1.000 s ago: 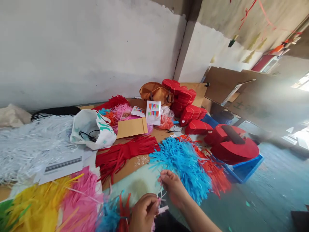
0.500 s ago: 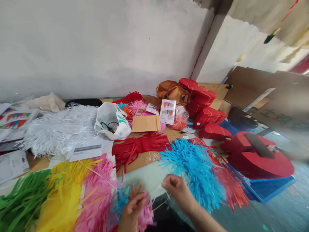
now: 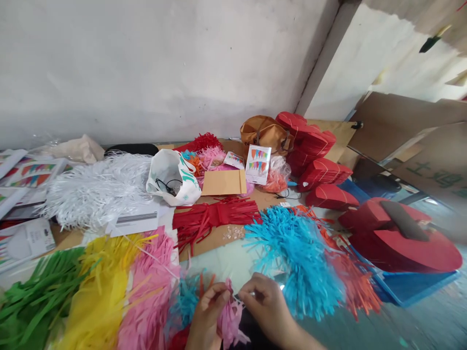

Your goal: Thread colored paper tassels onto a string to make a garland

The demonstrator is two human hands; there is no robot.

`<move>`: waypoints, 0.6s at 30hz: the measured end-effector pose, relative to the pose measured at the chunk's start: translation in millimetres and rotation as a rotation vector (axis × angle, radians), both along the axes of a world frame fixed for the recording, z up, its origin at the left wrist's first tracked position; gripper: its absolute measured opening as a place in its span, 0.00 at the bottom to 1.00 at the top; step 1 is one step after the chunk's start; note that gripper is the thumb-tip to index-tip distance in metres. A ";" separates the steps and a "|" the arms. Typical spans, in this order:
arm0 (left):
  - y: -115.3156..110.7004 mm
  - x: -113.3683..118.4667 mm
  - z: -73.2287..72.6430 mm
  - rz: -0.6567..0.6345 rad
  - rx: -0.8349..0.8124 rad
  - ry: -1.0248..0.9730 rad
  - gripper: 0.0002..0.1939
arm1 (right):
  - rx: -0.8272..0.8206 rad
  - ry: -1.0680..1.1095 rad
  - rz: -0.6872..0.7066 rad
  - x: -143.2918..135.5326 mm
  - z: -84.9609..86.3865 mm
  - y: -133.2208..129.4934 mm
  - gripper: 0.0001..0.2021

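My left hand [image 3: 210,311] is closed around the top of a pink paper tassel [image 3: 231,318], whose strips hang down below the fingers. Close by on the right, my right hand [image 3: 264,301] pinches a thin white string [image 3: 236,296] beside the tassel's top. Whether the string passes through the tassel I cannot tell. A small blue tassel bundle [image 3: 186,299] lies just left of my left hand. To the right of my right hand spreads a large heap of blue tissue fringe [image 3: 295,262].
Green [image 3: 44,287], yellow [image 3: 104,291] and pink fringe [image 3: 153,287] lie along the left front. Red fringe [image 3: 217,214], a white bag [image 3: 173,177] and a brown envelope [image 3: 223,183] are behind. A blue crate [image 3: 412,287] with red paper pieces [image 3: 404,243] stands right.
My right hand has moved left and down, close to my left hand. The pink tassel has come up into fuller view, and the string between the hands is shorter.
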State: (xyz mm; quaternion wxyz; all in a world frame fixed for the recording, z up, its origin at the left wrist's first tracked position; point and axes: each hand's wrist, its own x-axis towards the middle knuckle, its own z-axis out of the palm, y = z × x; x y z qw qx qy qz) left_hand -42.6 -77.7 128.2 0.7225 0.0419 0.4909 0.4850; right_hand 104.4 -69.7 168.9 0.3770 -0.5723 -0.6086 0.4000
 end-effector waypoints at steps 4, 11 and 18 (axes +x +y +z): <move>-4.0 3.4 -3.5 -0.080 0.060 0.043 0.22 | -0.046 -0.032 0.007 4.8 -2.6 -0.9 0.08; -15.7 6.3 -14.2 -0.223 0.447 0.661 0.17 | -0.187 0.016 0.242 7.3 -2.8 -5.1 0.12; -13.9 -2.1 -11.4 -0.523 0.584 1.221 0.08 | -0.185 0.415 -0.010 56.6 -17.0 25.3 0.16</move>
